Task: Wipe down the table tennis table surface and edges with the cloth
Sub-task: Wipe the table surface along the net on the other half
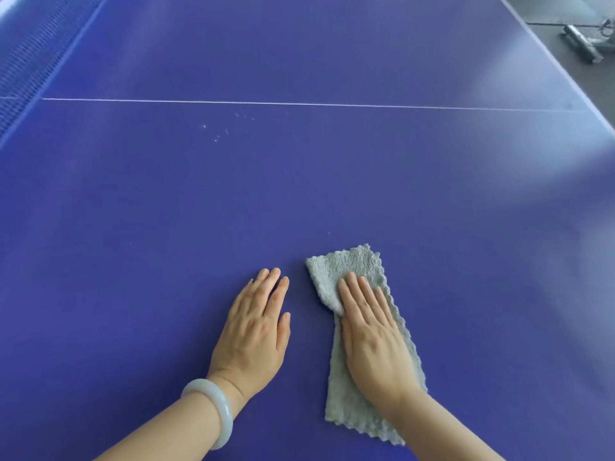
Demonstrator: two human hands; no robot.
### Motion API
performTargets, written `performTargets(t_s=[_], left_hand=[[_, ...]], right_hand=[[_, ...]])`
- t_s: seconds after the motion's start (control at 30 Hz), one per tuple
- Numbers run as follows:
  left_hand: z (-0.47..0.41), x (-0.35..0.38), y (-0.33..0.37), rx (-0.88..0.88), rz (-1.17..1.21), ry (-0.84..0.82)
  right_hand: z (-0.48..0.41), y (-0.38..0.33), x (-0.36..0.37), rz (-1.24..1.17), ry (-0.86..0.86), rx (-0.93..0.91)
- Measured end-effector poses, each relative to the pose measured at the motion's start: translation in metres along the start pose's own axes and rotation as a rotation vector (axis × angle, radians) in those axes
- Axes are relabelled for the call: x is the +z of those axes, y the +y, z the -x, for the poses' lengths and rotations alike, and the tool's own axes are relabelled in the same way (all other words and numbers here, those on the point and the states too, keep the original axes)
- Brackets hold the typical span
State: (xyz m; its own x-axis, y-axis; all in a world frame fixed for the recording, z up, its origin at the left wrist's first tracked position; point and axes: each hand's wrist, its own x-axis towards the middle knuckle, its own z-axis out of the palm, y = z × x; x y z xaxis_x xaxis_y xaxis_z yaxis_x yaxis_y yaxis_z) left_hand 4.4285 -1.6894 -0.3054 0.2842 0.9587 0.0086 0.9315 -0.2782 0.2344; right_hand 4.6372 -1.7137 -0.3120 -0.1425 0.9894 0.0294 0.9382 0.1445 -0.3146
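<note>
A blue table tennis table (pixel 299 181) fills the view. A folded grey-green cloth (pixel 349 267) with a scalloped edge lies on it near me, right of centre. My right hand (pixel 372 331) presses flat on the cloth with straight fingers pointing away from me. My left hand (pixel 256 331) rests flat on the bare table just left of the cloth, fingers straight, not touching it. A pale bangle (pixel 213 410) sits on the left wrist.
A thin white centre line (pixel 299 104) crosses the table. Small white specks (pixel 219 131) lie just below it. The net (pixel 26 61) runs along the far left. The table's white right edge (pixel 565 71) borders a grey floor with a metal object (pixel 582 44).
</note>
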Motion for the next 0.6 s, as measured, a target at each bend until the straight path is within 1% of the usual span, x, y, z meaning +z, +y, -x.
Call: performTargets(t_s=[0.03,0.07,0.1,0.13,0.2,0.23,0.27,0.3,0.33,0.4,0.47,0.53,0.57,0.6], left_hand=[[0.0,0.0,-0.001,0.004,0.001,0.003],[0.0,0.001,-0.001,0.005,0.002,0.009],[0.0,0.001,-0.001,0.002,0.002,0.013],[0.0,0.0,-0.001,-0.002,0.001,0.016],[-0.001,-0.001,0.002,-0.009,-0.002,0.02],[-0.002,-0.002,0.003,-0.013,-0.004,0.019],[-0.002,-0.002,0.004,-0.015,-0.006,0.021],[-0.002,-0.003,0.003,-0.015,-0.004,0.022],[-0.002,-0.004,0.003,-0.012,-0.002,0.022],[-0.002,-0.005,0.001,-0.008,0.004,0.014],[-0.002,-0.005,0.001,-0.011,0.012,0.014],[-0.003,-0.008,0.001,-0.016,0.027,0.017],[-0.003,-0.009,0.001,-0.017,0.041,0.015],[-0.003,-0.011,0.0,-0.019,0.051,0.016]], right_hand=[[-0.005,0.022,-0.008,0.008,-0.013,-0.025],[-0.011,0.047,-0.016,0.028,-0.004,0.019],[-0.021,0.071,-0.025,0.038,0.033,0.13],[-0.034,0.093,-0.034,0.036,0.08,0.29],[-0.069,0.113,-0.043,0.003,0.154,0.594],[-0.088,0.107,-0.042,-0.017,0.178,0.687],[-0.106,0.092,-0.037,-0.037,0.181,0.712],[-0.122,0.071,-0.03,-0.051,0.177,0.662],[-0.133,0.045,-0.02,-0.059,0.168,0.547],[-0.142,-0.008,0.004,-0.064,0.117,0.21],[-0.14,-0.038,0.017,-0.036,0.009,-0.035],[-0.146,-0.028,0.012,-0.035,-0.045,-0.177],[-0.151,-0.013,0.008,-0.018,-0.05,-0.21],[-0.157,0.004,0.002,-0.002,-0.045,-0.203]])
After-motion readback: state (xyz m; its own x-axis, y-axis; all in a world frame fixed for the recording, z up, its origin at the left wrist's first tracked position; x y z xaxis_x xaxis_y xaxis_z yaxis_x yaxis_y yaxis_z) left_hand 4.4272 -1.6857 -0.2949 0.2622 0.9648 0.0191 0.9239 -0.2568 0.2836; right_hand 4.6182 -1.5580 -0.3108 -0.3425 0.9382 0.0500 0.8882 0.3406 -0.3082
